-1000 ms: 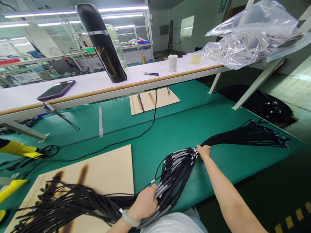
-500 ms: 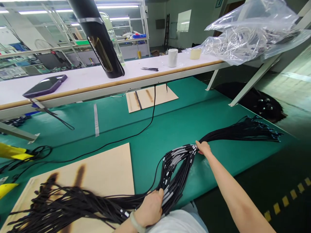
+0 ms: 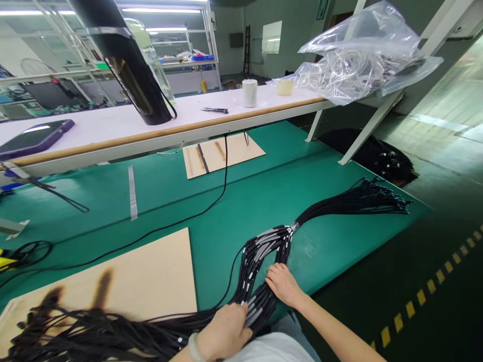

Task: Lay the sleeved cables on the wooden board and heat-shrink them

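Stretching over the wooden board (image 3: 162, 271) and the surface (image 3: 328, 251), the black cable bundle (image 3: 247, 274) is clasped in the left hand (image 3: 226, 329), probably to keep it gathered, while the right hand (image 3: 283, 285) curls over it, whether pinching I cannot tell.

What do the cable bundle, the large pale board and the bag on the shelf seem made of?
Cable bundle: probably matte black plastic or rubber jackets, judging by the dull, flexible strands.
Large pale board: likely wood or plywood, smooth and matte, tan with dark, scorch-like marks.
Bag: apparently thin, glossy clear plastic, given its creases, highlights and see-through walls.
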A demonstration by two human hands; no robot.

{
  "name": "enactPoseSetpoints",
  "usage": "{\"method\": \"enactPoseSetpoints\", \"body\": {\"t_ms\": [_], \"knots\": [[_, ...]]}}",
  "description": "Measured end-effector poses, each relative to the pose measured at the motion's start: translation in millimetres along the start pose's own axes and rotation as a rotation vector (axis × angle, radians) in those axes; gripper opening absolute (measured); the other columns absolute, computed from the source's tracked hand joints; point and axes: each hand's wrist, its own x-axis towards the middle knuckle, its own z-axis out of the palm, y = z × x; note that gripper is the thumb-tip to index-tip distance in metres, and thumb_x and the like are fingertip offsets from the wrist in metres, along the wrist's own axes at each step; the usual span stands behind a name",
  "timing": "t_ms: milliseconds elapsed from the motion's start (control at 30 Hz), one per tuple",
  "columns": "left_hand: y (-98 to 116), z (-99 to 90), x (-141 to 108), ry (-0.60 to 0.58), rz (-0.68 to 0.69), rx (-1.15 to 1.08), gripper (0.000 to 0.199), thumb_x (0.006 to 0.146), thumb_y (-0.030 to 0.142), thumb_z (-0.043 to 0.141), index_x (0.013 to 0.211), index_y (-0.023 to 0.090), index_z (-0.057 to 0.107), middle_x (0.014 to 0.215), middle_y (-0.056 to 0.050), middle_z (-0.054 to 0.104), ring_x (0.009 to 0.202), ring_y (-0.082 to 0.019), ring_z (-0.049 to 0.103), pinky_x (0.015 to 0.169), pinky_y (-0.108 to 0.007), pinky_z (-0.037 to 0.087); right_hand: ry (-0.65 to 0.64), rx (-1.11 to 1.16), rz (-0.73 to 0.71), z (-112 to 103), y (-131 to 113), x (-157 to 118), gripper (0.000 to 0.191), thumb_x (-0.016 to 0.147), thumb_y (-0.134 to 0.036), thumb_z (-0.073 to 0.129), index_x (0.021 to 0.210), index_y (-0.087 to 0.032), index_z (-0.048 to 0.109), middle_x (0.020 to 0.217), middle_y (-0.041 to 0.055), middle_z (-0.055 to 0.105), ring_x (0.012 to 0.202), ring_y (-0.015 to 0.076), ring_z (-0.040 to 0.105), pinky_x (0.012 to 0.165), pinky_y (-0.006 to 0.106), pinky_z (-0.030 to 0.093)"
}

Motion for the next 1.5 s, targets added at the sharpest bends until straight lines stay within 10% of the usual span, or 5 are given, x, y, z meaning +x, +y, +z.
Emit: {"method": "enactPoseSetpoints", "body": {"t_ms": [200, 433, 600, 900, 1500], "knots": [[20.2, -37.8, 85.7, 0.449, 0.000, 0.070, 0.052, 0.080, 0.025, 0.055, 0.130, 0.013, 0.048, 0.134, -0.017, 0.052, 0.127, -0.029, 0.045, 0.104, -0.039, 0.037, 0.016, 0.064, 0.023, 1.6, 4.1, -0.8, 0.015, 0.090, -0.017, 0.050, 0.079, -0.018, 0.060, 0.085, 0.0038, 0.061, 0.087, 0.0198, 0.055, 0.085, 0.035, 0.044], [16.5, -25.4, 179.8, 0.550, -0.192, 0.217, 0.072, 0.066, 0.022, 0.064, 0.133, 0.012, 0.041, 0.124, -0.017, 0.054, 0.112, -0.033, 0.049, 0.092, -0.044, 0.041, 0.004, 0.275, -0.001, -3.2, 8.1, -2.8, 0.012, 0.089, -0.019, 0.051, 0.085, -0.019, 0.063, 0.087, 0.0037, 0.064, 0.087, 0.0194, 0.057, 0.084, 0.034, 0.045], [20.9, -22.8, 192.8, 0.627, -0.337, 0.212, 0.043, 0.065, 0.015, 0.060, 0.108, 0.013, 0.052, 0.108, -0.016, 0.057, 0.098, -0.030, 0.054, 0.081, -0.037, 0.042, 0.111, 0.641, 0.427, -35.3, 35.4, 17.8, 0.020, 0.085, -0.024, 0.051, 0.071, -0.019, 0.063, 0.075, 0.0018, 0.066, 0.075, 0.0174, 0.061, 0.073, 0.027, 0.048], [19.0, -33.5, 200.1, 0.530, -0.292, 0.185, 0.027, 0.074, 0.012, 0.053, 0.100, 0.008, 0.055, 0.097, -0.019, 0.065, 0.097, -0.032, 0.061, 0.087, -0.041, 0.038, 0.273, 0.483, 1.314, -71.1, 141.5, 95.9, 0.067, 0.084, -0.043, 0.053, 0.129, 0.003, 0.035, 0.122, 0.0310, 0.053, 0.116, 0.0352, 0.055, 0.093, 0.041, 0.046], [23.5, -40.8, 193.7, 0.418, -0.257, 0.134, 0.030, 0.077, 0.010, 0.052, 0.107, 0.007, 0.055, 0.102, -0.020, 0.068, 0.101, -0.031, 0.064, 0.091, -0.041, 0.042, 0.264, 0.354, 1.450, -52.8, 136.9, 124.8, 0.064, 0.079, -0.032, 0.060, 0.130, -0.006, 0.030, 0.125, 0.0257, 0.047, 0.115, 0.0340, 0.055, 0.089, 0.043, 0.050]]}}
